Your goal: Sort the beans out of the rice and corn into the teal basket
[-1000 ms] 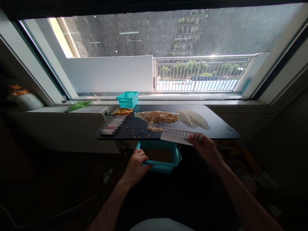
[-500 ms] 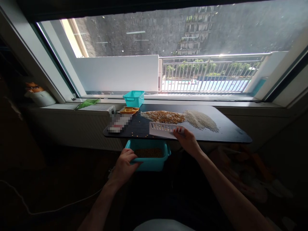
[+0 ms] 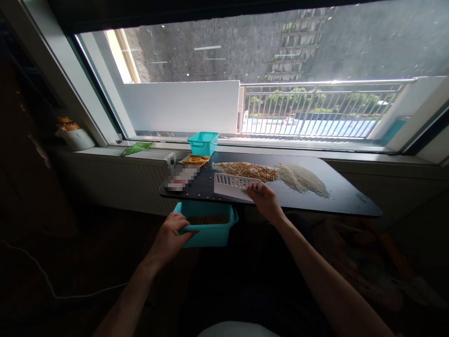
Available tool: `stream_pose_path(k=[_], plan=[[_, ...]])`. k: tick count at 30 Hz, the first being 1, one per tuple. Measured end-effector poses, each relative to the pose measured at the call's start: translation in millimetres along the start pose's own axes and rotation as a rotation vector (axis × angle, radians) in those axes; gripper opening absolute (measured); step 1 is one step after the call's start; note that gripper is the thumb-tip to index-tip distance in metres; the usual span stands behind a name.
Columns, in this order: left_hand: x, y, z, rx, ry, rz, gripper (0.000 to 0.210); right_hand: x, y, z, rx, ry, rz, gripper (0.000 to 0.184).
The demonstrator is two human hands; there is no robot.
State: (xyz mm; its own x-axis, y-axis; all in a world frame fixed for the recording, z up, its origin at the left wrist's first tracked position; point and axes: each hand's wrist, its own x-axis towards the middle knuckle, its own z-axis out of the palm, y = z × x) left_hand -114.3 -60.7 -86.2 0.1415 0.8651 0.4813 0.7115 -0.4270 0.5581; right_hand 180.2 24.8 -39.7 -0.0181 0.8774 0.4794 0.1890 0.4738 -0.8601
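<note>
My left hand (image 3: 173, 232) is closed on the near left rim of a turquoise plastic bin (image 3: 210, 235), held below the table's front edge. Brown grains (image 3: 206, 219) cover the bin's floor; their kind is too dark to make out. Over the tabletop, my right hand (image 3: 265, 201) grips the right end of a white slotted plastic panel (image 3: 229, 191), tilted up on its long side. Just behind the panel lies a spread of orange-yellow kernels (image 3: 254, 171), which look like corn, mixed with some white grains. A pile of white, rice-like grains (image 3: 303, 179) adjoins it on the right.
The dark table (image 3: 345, 199) stands against the window sill. At its back left are a second turquoise bin (image 3: 203, 144), an orange packet (image 3: 194, 160) and a blurred-out flat item (image 3: 182, 179). A green cloth (image 3: 138, 148) and white pot (image 3: 79, 138) sit over the radiator (image 3: 115, 175).
The view has turned slightly left. Relative to the table, my left hand and the bin have moved left, and my right hand has carried the slotted panel left along the front.
</note>
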Motion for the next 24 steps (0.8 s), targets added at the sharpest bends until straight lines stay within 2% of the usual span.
stream_pose_path(k=[3,9,12,18,24], plan=[[-1,-3,-4.2,0.004,-0.006,-0.010,0.017,-4,0,10,0.004,-0.027,0.000,0.027],[-2,0,-7.0,0.014,-0.012,-0.029,0.014,-15,-14,16,0.010,-0.098,-0.004,0.024],[-1,1,-9.7,0.027,-0.008,-0.034,0.015,-7,-16,25,0.005,-0.089,-0.016,0.023],[-4,-10,-21.1,0.057,0.012,-0.042,0.019,20,-6,58,-0.020,-0.079,-0.044,0.023],[-9,-21,-32.2,0.080,0.032,-0.056,0.018,17,-6,74,-0.041,-0.115,-0.060,0.024]])
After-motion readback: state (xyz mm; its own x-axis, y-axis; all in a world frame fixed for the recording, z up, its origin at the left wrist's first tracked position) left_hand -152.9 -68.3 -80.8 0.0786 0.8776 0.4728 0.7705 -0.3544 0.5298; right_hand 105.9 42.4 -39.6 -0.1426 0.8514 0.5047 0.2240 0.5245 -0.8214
